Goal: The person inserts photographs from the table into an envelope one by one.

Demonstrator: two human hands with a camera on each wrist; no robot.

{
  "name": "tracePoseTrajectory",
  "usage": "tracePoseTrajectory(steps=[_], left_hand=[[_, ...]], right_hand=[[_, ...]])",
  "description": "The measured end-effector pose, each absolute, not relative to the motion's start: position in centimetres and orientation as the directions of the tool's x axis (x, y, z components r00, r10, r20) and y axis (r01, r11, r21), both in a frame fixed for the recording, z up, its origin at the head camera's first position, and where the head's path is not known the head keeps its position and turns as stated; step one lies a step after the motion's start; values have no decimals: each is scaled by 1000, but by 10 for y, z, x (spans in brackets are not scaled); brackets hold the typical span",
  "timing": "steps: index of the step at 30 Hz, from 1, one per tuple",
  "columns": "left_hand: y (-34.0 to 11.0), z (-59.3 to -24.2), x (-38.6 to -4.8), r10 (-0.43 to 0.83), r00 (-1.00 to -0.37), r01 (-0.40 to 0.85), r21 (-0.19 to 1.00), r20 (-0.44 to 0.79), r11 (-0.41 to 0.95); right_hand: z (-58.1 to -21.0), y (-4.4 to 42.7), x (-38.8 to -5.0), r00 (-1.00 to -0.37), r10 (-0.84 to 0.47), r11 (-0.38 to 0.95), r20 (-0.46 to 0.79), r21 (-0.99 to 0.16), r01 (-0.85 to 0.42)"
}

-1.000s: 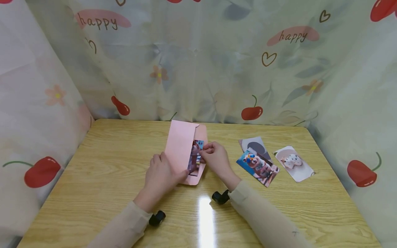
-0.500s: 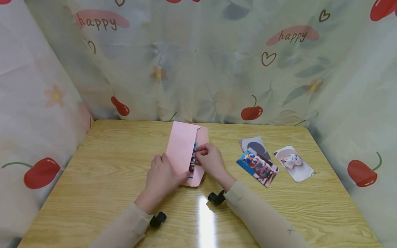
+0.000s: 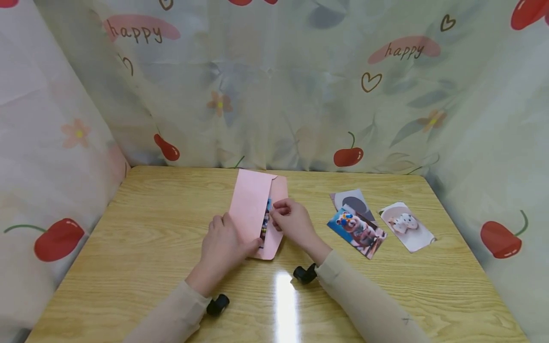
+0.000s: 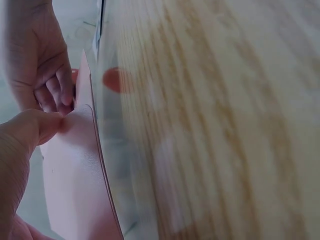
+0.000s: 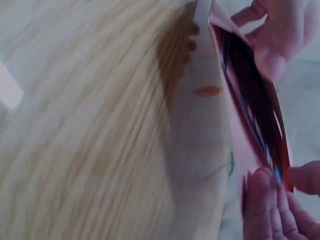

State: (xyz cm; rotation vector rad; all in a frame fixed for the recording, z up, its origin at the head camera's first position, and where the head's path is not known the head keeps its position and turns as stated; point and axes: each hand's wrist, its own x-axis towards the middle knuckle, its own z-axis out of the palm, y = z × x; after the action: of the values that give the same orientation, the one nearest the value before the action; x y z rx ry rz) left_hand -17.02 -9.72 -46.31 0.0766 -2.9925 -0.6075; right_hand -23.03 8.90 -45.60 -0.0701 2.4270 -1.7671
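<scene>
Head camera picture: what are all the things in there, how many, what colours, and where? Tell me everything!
Envelope: one, pink, middle, above or on the table
Tucked card: one showing, dark with blue, partly inside the envelope
Bear card: one, blue and pink, right side
Grey card: one, grey and white, partly under the bear card
White card: one, mostly white, farthest right
Table: one, light wood colour, below
Cloth: pieces uncountable, pale with red cherries, behind and both sides
Wrist gadgets: two, black, one beside each cuff
Sleeves: two, beige, bottom
Left hand: one, bare, fingers holding the envelope
Right hand: one, bare, fingers pinching the tucked card
</scene>
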Motion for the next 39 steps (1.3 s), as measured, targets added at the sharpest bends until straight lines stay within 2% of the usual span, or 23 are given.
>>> tracePoseTrajectory(steps=[4,11,15,18,23,26,33,39], left_hand=[[-101,-464,-171,-85,-995,-61,380,48,923],[-107,-464,-170,-95,-992,-59,380,78,923],[-110,-465,-169,-94,-992,-54,383,86,922],[-112,-465,-169,-93,-992,-52,383,89,922],[-115,-466,-169,-97,-991,-53,384,96,922],[-116,-465,-169,-96,-990,-49,389,103,920],[-120,-466,-174,-112,-991,-65,452,77,890],[-123,-466,-176,-134,-991,-100,503,31,859]], right_hand=[[-455,101,-232,-993,-109,308,-54,-951,18],[-445,133,-231,-980,-197,264,36,-960,-88],[-441,161,-234,-976,-207,299,66,-946,-128],[-441,185,-238,-981,-181,379,75,-915,-140],[-443,220,-243,-989,-144,517,42,-849,-111],[-446,238,-243,-991,-132,548,11,-833,-82],[-451,279,-242,-992,-124,719,-33,-692,-67],[-456,301,-242,-985,-139,727,-105,-686,-29]])
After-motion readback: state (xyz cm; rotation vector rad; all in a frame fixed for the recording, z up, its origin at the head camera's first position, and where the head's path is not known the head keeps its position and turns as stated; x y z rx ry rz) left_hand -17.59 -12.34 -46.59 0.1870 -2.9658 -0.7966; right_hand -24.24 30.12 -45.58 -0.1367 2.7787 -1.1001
